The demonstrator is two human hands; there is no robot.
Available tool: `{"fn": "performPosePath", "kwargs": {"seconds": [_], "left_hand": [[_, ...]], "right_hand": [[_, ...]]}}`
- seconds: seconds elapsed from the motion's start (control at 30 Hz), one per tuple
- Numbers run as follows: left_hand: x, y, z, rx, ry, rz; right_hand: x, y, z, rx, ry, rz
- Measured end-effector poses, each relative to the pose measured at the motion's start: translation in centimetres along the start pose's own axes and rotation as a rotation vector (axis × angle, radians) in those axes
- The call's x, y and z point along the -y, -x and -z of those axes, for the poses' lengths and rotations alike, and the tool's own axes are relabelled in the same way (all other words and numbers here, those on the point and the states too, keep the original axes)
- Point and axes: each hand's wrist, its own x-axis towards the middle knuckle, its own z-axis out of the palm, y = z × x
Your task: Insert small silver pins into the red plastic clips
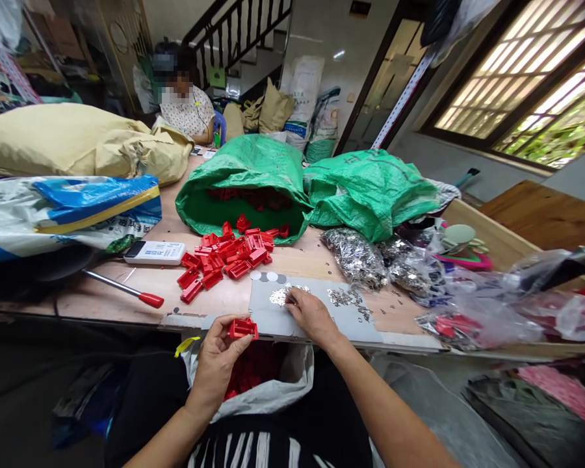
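My left hand point(213, 364) grips a red plastic housing point(244, 329) between thumb and fingers, its hollow side tilted up, just off the table's front edge. Over a grey sheet point(266, 317), my right hand point(312, 316) has its fingertips pinched together at a pile of small shiny metal pieces point(279, 297). Whether a piece is between those fingertips is hidden. A second heap of small metal parts point(344, 298) lies to the right on the same sheet. Farther back on the left is a pile of similar red housings point(229, 252).
A white sack point(297, 380) with red parts stands open below the table edge. Behind are green sacks point(253, 156), one spilling red parts. Clear bags of metal parts point(355, 257) lie right; a red-handled lever point(149, 299) juts out left. Another person point(188, 110) sits across.
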Motion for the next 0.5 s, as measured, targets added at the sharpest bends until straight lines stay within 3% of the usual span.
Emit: {"fn": "performPosePath", "kwargs": {"seconds": [0.23, 0.5], "left_hand": [[-1.1, -0.4, -0.9, 0.035, 0.222, 0.131], [-1.6, -1.1, -1.7, 0.054, 0.246, 0.139]], "right_hand": [[0.3, 0.7, 0.4, -0.077, -0.215, 0.025], [5.0, 2.4, 0.4, -0.061, -0.405, 0.254]]}}
